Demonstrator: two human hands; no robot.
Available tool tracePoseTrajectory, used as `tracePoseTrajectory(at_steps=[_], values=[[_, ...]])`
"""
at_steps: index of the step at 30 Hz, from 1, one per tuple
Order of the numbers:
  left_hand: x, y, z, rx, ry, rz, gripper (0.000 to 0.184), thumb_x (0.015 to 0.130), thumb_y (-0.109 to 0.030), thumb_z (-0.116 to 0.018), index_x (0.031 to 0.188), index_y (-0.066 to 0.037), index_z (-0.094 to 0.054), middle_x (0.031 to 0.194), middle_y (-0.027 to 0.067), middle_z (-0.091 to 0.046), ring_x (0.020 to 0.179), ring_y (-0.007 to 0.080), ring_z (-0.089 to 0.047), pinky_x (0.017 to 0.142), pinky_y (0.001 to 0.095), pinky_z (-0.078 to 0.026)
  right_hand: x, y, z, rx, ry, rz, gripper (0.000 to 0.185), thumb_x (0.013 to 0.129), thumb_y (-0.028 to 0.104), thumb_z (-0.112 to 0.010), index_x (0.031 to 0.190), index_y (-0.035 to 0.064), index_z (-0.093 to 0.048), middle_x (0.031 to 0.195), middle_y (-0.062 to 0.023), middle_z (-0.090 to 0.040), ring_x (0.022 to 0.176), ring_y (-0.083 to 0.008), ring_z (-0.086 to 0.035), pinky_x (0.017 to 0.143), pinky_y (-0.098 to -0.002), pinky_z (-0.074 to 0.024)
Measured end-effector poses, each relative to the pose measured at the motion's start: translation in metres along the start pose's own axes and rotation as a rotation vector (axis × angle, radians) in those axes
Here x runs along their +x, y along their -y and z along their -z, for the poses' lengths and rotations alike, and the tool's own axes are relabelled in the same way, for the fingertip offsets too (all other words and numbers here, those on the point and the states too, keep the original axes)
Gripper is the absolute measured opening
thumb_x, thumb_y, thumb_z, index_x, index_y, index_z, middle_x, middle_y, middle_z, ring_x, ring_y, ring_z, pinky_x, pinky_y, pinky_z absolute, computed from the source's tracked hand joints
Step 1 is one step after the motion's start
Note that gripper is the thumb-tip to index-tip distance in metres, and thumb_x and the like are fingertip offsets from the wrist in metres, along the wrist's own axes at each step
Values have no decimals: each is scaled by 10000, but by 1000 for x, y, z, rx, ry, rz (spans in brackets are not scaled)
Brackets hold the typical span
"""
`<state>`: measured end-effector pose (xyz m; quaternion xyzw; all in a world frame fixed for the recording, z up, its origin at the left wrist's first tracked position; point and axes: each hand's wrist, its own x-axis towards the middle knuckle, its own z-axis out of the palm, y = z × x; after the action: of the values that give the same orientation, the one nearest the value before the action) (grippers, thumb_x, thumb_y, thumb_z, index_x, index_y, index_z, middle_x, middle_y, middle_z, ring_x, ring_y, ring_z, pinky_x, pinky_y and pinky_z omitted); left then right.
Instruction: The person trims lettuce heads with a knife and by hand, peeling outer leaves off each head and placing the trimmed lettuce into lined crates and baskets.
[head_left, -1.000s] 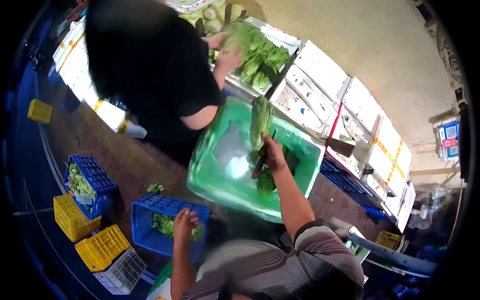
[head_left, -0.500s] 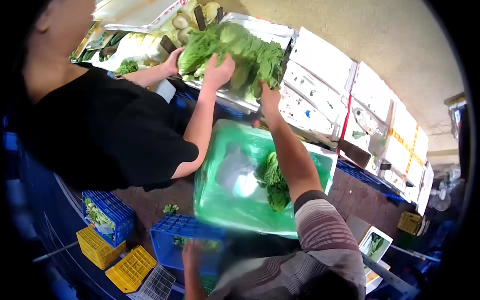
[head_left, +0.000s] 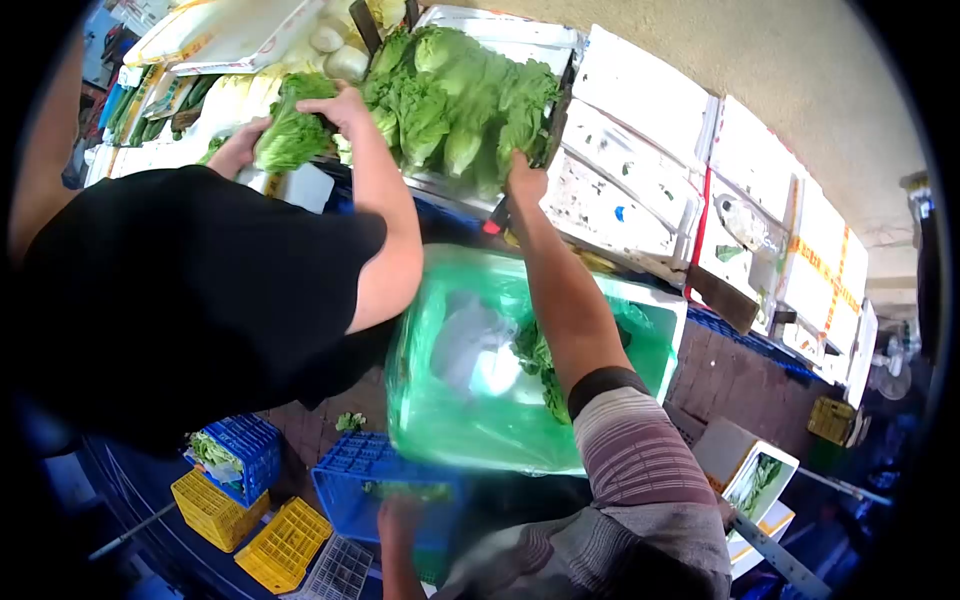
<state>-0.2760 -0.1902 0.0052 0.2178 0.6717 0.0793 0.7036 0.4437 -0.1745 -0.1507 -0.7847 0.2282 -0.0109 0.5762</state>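
My right hand [head_left: 526,182] reaches up to the display and closes on the lower end of a lettuce head [head_left: 522,125] at the right side of a row of green lettuce [head_left: 440,105]. Just below that hand is a small dark and red object [head_left: 495,217] that I cannot make out. Below my right arm, a white box lined with green plastic [head_left: 430,425] holds more leafy lettuce [head_left: 553,385], partly hidden by the forearm. My left hand [head_left: 400,515] hangs low beside a blue crate [head_left: 345,495], its fingers smeared by motion.
A co-worker in a black shirt [head_left: 200,290] stands at left, both hands on a lettuce head [head_left: 292,125]. White foam boxes [head_left: 640,85] line the wall. Yellow crates [head_left: 285,545] and another blue crate [head_left: 260,455] stand on the floor. Radishes [head_left: 345,62] lie farther back.
The co-worker's hands have moved left from the row, now with one lettuce head between them. My right hand stays at the row's right end, slightly shifted. My left hand stays low.
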Motion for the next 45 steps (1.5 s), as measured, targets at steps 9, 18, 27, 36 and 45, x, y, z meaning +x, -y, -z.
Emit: tracePoseTrajectory(at_steps=[9, 18, 27, 36, 45], values=[[1, -5, -12, 104, 66, -44, 198, 993, -212, -582, 1097, -44, -566, 918, 88, -615, 759, 195, -594, 661, 366, -506, -37, 44, 96, 303, 421, -130, 453, 895, 394, -711, 800, -34, -595, 597, -117, -558, 434, -220, -535, 424, -356, -458], [-6, -7, -63, 295, 210, 65, 365, 998, -265, -585, 1293, -58, -529, 1033, 107, -690, 886, 240, -682, 797, 413, -554, -137, 78, 266, 657, 811, -418, 389, 1034, 356, -490, 1179, 6, -581, 941, -137, -653, 607, -155, -540, 653, -344, -503], [-6, 5, -60, 345, 232, 94, 358, 1000, -275, -582, 1286, -63, -541, 1054, 100, -691, 897, 240, -678, 789, 400, -549, -235, -259, 373, -424, 730, -623, 226, 878, 225, -682, 1014, 48, -645, 780, -81, -569, 619, -188, -541, 549, -390, -525], [-10, 10, -66, 367, 231, 122, 356, 999, -263, -578, 1292, -66, -530, 1073, 79, -680, 931, 218, -661, 824, 373, -527, -218, -280, 428, 15, 69, -1176, 135, 924, 126, -548, 1046, 69, -556, 760, -131, -519, 591, -254, -503, 603, -511, -529], [-8, 13, -64, 379, 243, 94, 323, 1007, -276, -571, 1270, -89, -556, 1085, 106, -682, 933, 234, -668, 826, 401, -542, -226, -312, 418, 9, -37, -1217, 233, 914, 157, -575, 1130, 71, -569, 902, -153, -597, 704, -301, -586, 583, -488, -510]])
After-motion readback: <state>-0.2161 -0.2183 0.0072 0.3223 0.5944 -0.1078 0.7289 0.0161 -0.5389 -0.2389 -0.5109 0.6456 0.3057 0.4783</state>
